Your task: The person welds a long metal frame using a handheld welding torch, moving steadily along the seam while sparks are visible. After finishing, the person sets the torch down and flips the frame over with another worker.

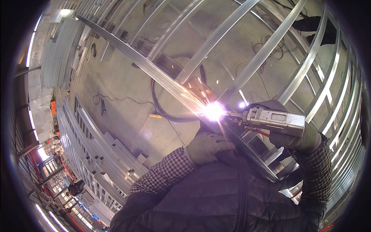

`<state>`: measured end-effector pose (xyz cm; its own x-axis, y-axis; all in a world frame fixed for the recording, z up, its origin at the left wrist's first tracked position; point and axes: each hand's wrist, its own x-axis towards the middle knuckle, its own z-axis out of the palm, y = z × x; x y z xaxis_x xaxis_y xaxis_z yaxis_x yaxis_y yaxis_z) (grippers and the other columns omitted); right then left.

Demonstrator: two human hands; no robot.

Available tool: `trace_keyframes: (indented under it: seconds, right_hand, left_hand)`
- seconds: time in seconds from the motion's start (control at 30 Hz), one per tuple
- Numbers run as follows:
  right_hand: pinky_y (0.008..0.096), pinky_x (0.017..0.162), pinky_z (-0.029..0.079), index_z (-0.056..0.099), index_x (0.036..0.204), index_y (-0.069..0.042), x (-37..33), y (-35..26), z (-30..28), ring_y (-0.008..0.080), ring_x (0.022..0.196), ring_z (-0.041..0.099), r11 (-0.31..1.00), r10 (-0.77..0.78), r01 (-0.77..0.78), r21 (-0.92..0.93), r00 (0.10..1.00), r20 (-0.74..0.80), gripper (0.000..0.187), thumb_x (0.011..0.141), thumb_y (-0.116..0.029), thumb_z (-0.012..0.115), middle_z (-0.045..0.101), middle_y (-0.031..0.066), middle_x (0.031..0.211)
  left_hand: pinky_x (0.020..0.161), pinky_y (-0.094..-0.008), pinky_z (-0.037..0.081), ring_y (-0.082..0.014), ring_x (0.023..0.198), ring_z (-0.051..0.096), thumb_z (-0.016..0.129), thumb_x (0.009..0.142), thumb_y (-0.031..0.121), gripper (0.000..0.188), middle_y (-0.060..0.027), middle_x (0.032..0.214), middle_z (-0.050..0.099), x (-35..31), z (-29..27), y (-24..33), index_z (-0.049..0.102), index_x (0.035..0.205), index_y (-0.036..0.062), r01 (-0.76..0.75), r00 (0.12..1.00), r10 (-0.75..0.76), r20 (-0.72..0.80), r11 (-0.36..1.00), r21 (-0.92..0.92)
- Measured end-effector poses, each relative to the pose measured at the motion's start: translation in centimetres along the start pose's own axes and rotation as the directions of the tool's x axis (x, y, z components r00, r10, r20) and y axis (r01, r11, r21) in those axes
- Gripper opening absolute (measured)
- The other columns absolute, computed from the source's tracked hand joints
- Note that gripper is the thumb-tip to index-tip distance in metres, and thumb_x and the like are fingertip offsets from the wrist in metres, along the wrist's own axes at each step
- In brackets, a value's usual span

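Note:
In a grey work glove, my right hand [303, 140] is closed around a silver, boxy welding gun [276, 120]. The gun's nozzle points left at a glaring weld spot [213, 111], from which sparks fly up and left. That spot lies on a long metal rail [150, 69], where a crossbar [259, 58] meets it; the glare hides the joint itself. My left hand [208, 147], also gloved, is just below the glare with its fingers bent together over a dark thing that I cannot make out.
Many parallel bars of the metal frame [328, 73] extend to the right. A black hose loop [154, 96], a yellow-handled tool [155, 115] and a corded black tool [103, 108] lie on the floor. Stacked metal frames [87, 143] stand left; another person [76, 187] is far off at lower left.

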<state>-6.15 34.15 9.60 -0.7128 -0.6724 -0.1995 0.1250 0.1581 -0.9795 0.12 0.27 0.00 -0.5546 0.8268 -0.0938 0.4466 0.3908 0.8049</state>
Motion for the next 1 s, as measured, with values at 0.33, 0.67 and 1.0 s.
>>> trace_keyframes:
  seconds: [0.33,0.67,1.0]
  right_hand:
    - [0.0437,0.108,0.053,0.063,0.141,-0.003,-0.6,-1.3,0.5,0.0350,0.129,0.062,0.956,0.236,-0.232,0.182,0.972,-0.002,0.047,0.098,-0.018,0.074,0.061,0.0189,0.141]
    - [0.0411,0.103,0.053,0.065,0.138,-0.002,1.2,2.7,0.9,0.0342,0.121,0.064,0.938,-0.306,0.293,-0.185,0.951,-0.047,0.045,0.097,-0.017,0.075,0.062,0.0173,0.138]
    - [0.0395,0.101,0.054,0.065,0.139,-0.002,-0.9,1.8,1.2,0.0296,0.119,0.063,0.981,-0.150,0.140,-0.133,0.986,-0.067,0.051,0.092,-0.016,0.078,0.062,0.0167,0.135]
  left_hand:
    - [0.095,-0.0465,0.058,-0.0323,0.113,0.070,0.084,0.067,0.015,0.067,-0.0108,0.120,0.072,-0.1,0.0,-0.2,0.069,0.132,0.0172,-0.002,0.999,0.004,0.044,0.998,-0.055]
    - [0.096,-0.0469,0.057,-0.0329,0.114,0.070,0.082,0.067,0.013,0.065,-0.0116,0.119,0.073,-0.2,0.2,0.0,0.070,0.131,0.0181,0.051,0.997,-0.050,0.063,0.998,-0.026]
    - [0.099,-0.0470,0.056,-0.0335,0.115,0.069,0.081,0.068,0.013,0.064,-0.0120,0.121,0.073,-0.3,0.1,0.2,0.070,0.130,0.0188,0.041,0.999,-0.040,0.033,0.999,-0.008]
